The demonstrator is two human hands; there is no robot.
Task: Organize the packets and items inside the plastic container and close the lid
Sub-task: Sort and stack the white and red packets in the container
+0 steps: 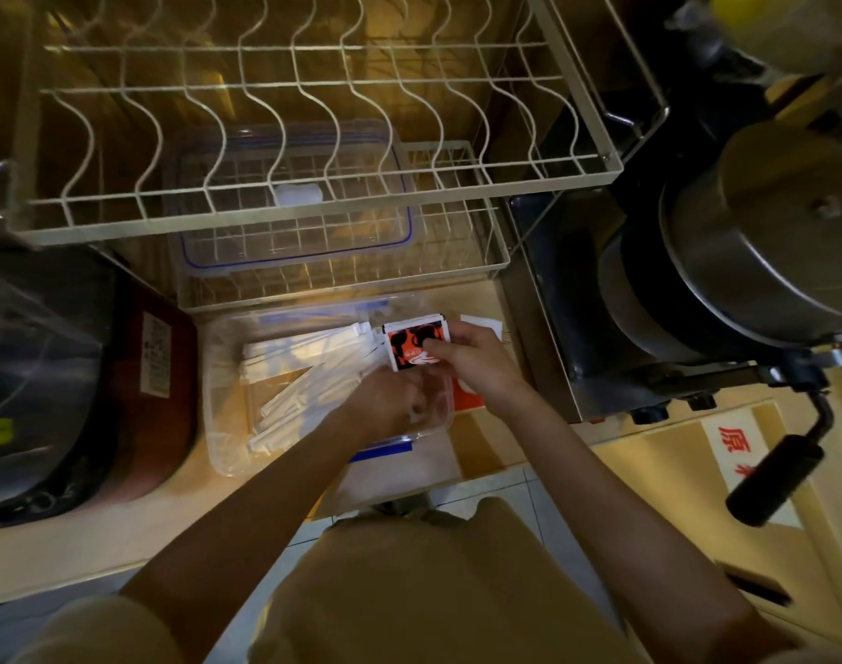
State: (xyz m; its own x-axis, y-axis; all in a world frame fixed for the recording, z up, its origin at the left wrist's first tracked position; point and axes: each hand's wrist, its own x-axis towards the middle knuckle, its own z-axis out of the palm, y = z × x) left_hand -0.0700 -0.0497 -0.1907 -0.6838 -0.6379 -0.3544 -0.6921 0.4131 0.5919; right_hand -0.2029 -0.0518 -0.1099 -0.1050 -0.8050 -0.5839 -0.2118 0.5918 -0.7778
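Observation:
A clear plastic container (222, 414) with blue clips sits open on the counter below the dish rack. Several long white packets (299, 371) lie inside it at mixed angles. My right hand (476, 361) pinches a red, black and white packet (412, 342) over the container's far right corner. My left hand (385, 404) reaches into the right side of the container, fingers curled; what it grips is blurred. A clear lid with a blue seal (294, 203) rests on the lower rack tier, behind the wires.
A two-tier wire dish rack (313, 218) overhangs the counter just behind the container. A dark appliance (74, 376) stands at left. A metal stove with a lidded pot (769, 232) is at right. An orange packet (469, 397) and a white packet (481, 323) lie beside the container.

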